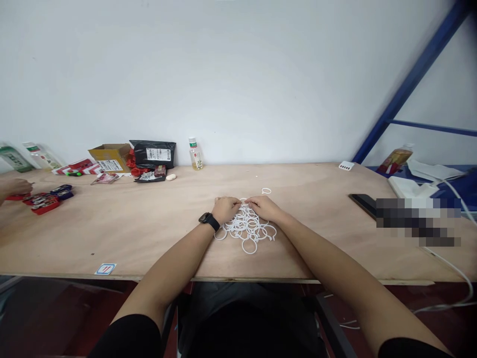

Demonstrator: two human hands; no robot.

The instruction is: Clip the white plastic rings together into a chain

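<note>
white rings (246, 227) in a heap, one pinched by left fingers (234, 201) and right fingers (252, 201), left of them a card (105, 269) marked "11"

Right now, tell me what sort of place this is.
Likely a shared workroom: a long, pale wooden table, a pile of thin white plastic-looking rings on it, and another person's bare hand at the far left.

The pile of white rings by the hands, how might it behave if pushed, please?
The pile of white rings would probably spread or drag in clumps, since the rings overlap. Each ring is likely light, being thin and open. Rolling seems unlikely, as the outer rings lie flat on the table.
</note>
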